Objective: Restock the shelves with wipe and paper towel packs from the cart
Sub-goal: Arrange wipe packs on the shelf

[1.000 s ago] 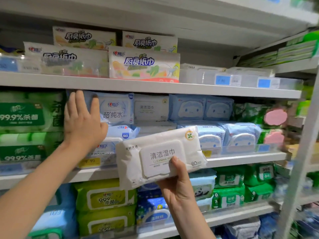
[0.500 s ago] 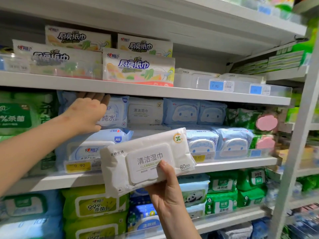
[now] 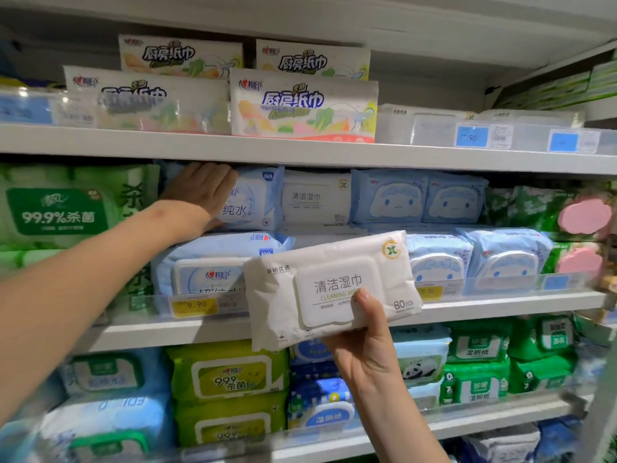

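Two bare hands work at a stocked shelf unit in the head view. The right hand (image 3: 365, 345) grips a white cleaning-wipes pack (image 3: 330, 289) from below, thumb pressed on its lid, holding it tilted in front of the middle shelf (image 3: 500, 304). The left hand (image 3: 200, 188) lies spread flat, fingers wide, against an upright light-blue wipes pack (image 3: 250, 198) on the upper tier of that shelf, just under the shelf board above (image 3: 300, 152). Beside the blue pack stands another white wipes pack (image 3: 315, 198). Kitchen paper towel packs (image 3: 303, 105) sit on the top shelf, and green packs (image 3: 477, 359) fill the shelf below.
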